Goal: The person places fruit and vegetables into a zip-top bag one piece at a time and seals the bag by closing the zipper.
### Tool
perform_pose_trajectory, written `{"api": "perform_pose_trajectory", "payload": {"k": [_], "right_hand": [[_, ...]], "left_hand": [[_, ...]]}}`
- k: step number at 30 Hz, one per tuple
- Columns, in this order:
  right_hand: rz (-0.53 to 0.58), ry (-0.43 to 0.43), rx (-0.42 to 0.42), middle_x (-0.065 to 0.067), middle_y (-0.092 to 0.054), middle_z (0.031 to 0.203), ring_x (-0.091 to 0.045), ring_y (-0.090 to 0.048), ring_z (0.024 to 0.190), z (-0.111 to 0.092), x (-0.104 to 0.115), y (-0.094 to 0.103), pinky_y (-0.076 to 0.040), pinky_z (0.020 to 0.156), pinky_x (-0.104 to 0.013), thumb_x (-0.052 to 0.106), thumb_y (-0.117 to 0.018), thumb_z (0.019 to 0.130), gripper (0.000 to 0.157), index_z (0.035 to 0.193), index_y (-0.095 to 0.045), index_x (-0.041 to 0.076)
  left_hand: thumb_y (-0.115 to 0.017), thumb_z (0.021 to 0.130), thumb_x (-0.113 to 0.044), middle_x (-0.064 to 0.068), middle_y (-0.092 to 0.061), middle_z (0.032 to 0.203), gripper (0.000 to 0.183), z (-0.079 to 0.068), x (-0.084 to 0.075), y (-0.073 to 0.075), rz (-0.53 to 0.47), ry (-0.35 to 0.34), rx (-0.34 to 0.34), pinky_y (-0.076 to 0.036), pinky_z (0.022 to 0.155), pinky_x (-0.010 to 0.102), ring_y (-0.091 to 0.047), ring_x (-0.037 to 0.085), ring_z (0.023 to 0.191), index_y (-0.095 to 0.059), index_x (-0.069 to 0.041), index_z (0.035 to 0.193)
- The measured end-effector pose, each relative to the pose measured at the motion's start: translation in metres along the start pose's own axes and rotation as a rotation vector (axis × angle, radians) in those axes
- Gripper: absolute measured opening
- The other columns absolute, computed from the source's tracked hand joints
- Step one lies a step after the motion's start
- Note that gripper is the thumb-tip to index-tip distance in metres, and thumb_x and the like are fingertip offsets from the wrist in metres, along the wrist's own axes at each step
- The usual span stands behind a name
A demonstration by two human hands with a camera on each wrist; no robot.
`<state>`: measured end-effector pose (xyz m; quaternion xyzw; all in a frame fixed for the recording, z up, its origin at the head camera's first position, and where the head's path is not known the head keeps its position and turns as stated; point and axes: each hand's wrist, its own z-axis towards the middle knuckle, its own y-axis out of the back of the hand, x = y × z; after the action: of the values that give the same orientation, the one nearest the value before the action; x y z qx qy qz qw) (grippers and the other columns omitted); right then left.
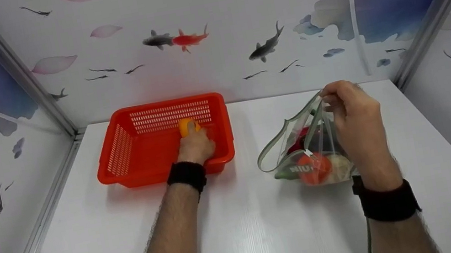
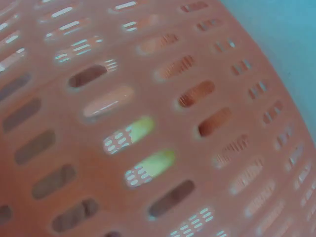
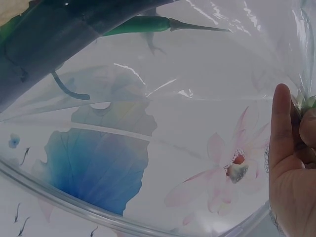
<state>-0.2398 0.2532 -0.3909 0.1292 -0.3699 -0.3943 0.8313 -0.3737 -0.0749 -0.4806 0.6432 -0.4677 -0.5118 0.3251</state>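
Note:
My left hand (image 1: 197, 145) reaches over the front rim of the red plastic basket (image 1: 123, 180) and holds a round orange-yellow fruit (image 1: 186, 126) just inside it. In the left wrist view the basket's slotted wall (image 2: 163, 138) fills the picture, with bits of yellow showing through. My right hand (image 1: 355, 115) pinches the green-trimmed top edge of a clear bag (image 1: 275, 147) resting on the table. Inside the bag are a round red-orange piece (image 1: 315, 168), a beige piece (image 1: 337, 168) and a green one (image 1: 287, 173). The right wrist view shows a long dark piece (image 3: 54, 44) and a green tapered one (image 3: 140, 24).
The white table (image 1: 244, 234) meets printed wall panels at the back and both sides. Metal corner posts (image 1: 19, 74) stand at left and right. A green cord (image 1: 368, 240) hangs beside the right wrist. Black bands (image 1: 188, 175) circle both wrists.

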Motion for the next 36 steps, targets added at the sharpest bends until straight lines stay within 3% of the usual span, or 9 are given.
{"api": "perform_pose_trajectory", "payload": {"k": [5,12,14,18,21,26,32,34,36], "right_hand": [[0.001,0.016,-0.006,-0.026,-0.078,0.113,-0.038,-0.083,0.101,0.0,-0.001,0.0,-0.045,0.093,0.008,-0.013,-0.063,0.114,0.013,0.12,-0.073,-0.007],[0.001,0.035,-0.013,-0.027,-0.078,0.111,-0.038,-0.084,0.097,0.0,0.0,0.0,-0.046,0.091,0.008,-0.015,-0.063,0.113,0.013,0.118,-0.073,-0.008],[-0.001,0.028,-0.01,-0.027,-0.078,0.111,-0.039,-0.084,0.098,0.0,0.0,0.0,-0.045,0.091,0.009,-0.015,-0.063,0.113,0.013,0.118,-0.073,-0.008],[0.0,0.013,0.0,-0.027,-0.079,0.113,-0.04,-0.084,0.1,0.001,0.0,0.0,-0.045,0.092,0.009,-0.016,-0.063,0.113,0.014,0.12,-0.073,-0.009],[0.0,0.009,0.002,-0.026,-0.079,0.113,-0.04,-0.084,0.1,0.001,0.001,0.001,-0.045,0.092,0.009,-0.015,-0.063,0.113,0.014,0.12,-0.073,-0.009],[-0.006,0.002,0.006,-0.026,-0.079,0.113,-0.04,-0.085,0.101,0.002,0.001,0.002,-0.044,0.092,0.009,-0.014,-0.063,0.113,0.014,0.12,-0.073,-0.008],[-0.009,-0.015,0.019,-0.025,-0.079,0.114,-0.04,-0.085,0.103,0.001,0.003,0.002,-0.043,0.092,0.01,-0.014,-0.063,0.113,0.015,0.121,-0.074,-0.007],[-0.009,-0.016,0.019,-0.025,-0.079,0.114,-0.039,-0.085,0.103,0.001,0.003,0.002,-0.043,0.092,0.01,-0.015,-0.062,0.113,0.016,0.121,-0.074,-0.007],[-0.01,-0.014,0.019,-0.025,-0.079,0.113,-0.039,-0.085,0.101,0.001,0.003,0.002,-0.043,0.092,0.01,-0.014,-0.062,0.113,0.016,0.121,-0.074,-0.007]], "left_hand": [[-0.056,0.121,-0.023,0.025,-0.033,0.178,0.048,0.004,0.002,-0.001,0.139,-0.015,-0.084,-0.065,0.113,0.049,-0.065,0.044,0.127,-0.056,-0.005,0.166],[-0.055,0.121,-0.023,0.022,-0.014,0.196,0.059,0.005,0.004,0.0,0.08,0.002,-0.072,-0.061,0.122,0.058,-0.06,0.054,0.143,-0.046,-0.007,0.178],[-0.055,0.122,-0.025,0.022,-0.022,0.195,0.058,0.006,0.004,0.001,0.108,-0.015,-0.075,-0.057,0.127,0.06,-0.059,0.051,0.146,-0.047,-0.006,0.176],[-0.063,0.121,-0.028,0.024,-0.048,0.176,0.052,0.008,0.004,0.0,0.233,-0.057,-0.097,-0.057,0.127,0.06,-0.06,0.042,0.144,-0.056,-0.002,0.166],[-0.073,0.115,-0.021,0.025,-0.049,0.173,0.054,0.008,0.005,-0.001,0.259,-0.074,-0.113,-0.058,0.126,0.061,-0.06,0.045,0.147,-0.059,-0.003,0.164],[-0.077,0.109,-0.005,0.026,-0.045,0.178,0.06,0.004,0.007,0.0,0.125,-0.077,-0.075,-0.057,0.128,0.065,-0.063,0.054,0.146,-0.061,-0.006,0.166],[-0.082,0.109,-0.006,0.012,-0.07,0.141,0.047,-0.005,0.008,0.004,-0.154,-0.003,0.018,-0.061,0.124,0.054,-0.07,0.036,0.126,-0.068,-0.01,0.154],[-0.083,0.11,-0.011,0.012,-0.072,0.136,0.045,-0.007,0.009,0.006,-0.194,-0.001,0.016,-0.062,0.123,0.052,-0.072,0.035,0.122,-0.069,-0.011,0.152],[-0.083,0.11,-0.014,0.013,-0.069,0.141,0.046,-0.009,0.009,0.007,-0.186,-0.019,-0.003,-0.062,0.123,0.053,-0.072,0.036,0.122,-0.07,-0.011,0.154]]}}
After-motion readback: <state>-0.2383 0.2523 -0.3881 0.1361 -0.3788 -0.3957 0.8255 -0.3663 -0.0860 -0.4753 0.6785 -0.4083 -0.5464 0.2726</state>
